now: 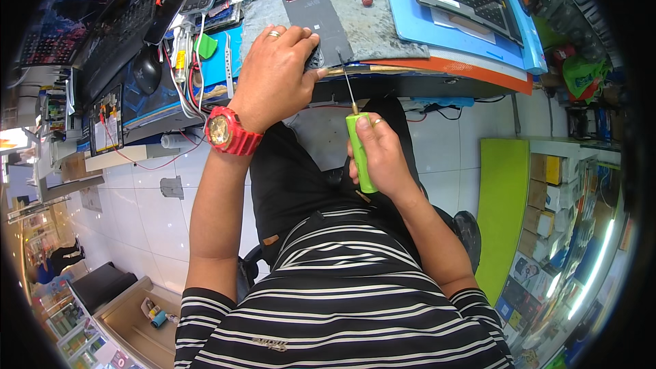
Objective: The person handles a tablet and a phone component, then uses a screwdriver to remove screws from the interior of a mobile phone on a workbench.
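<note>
A dark grey, phone-shaped panel (pixel 318 17) lies on the worn grey mat at the bench's front edge. My left hand (pixel 279 72), wearing a ring and a red watch (pixel 232 130), holds the panel down by its left side with curled fingers; its fingertips are partly hidden. Black crumbs (pixel 316 60) lie beside my thumb. In my right hand (pixel 379 154) is a green-handled tool (pixel 359 143), its fingers wrapped round the thick round handle. The tool's thin metal shaft points up to the panel's near right corner; I cannot tell whether the tip touches.
A red-ended screwdriver (pixel 367 1) lies on the mat (pixel 389 31). To the right, a blue mat (pixel 410 14) bears a laptop part (pixel 471 0). Cables (pixel 191 82), a mouse (pixel 145 70) and a keyboard crowd the left. An open drawer (pixel 137 314) is lower left.
</note>
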The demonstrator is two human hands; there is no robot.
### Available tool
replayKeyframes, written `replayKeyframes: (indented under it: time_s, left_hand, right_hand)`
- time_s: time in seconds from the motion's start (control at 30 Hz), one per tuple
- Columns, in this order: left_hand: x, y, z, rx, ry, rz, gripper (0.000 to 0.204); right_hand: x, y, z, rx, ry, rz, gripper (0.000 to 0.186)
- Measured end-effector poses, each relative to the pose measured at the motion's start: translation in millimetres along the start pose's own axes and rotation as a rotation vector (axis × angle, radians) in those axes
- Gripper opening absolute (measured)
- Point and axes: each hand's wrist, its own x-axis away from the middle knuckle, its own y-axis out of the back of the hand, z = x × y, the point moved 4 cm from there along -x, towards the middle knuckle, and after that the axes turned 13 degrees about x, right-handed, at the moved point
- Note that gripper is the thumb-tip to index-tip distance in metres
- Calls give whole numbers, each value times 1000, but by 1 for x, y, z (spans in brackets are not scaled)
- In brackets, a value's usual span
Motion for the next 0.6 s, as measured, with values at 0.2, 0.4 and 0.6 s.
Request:
replayKeyframes:
  time_s: [0.2,0.4,0.6]
  left_hand:
    - [1,0,-1,-1,3,-2,47]
    - [0,1,0,1,10,3,47]
    - [0,0,-1,1,15,7,47]
  right_hand:
    - [-1,5,0,3,-13,-33,46]
    - [2,0,1,32,3,8,47]
    - [2,1,0,-7,-8,8,46]
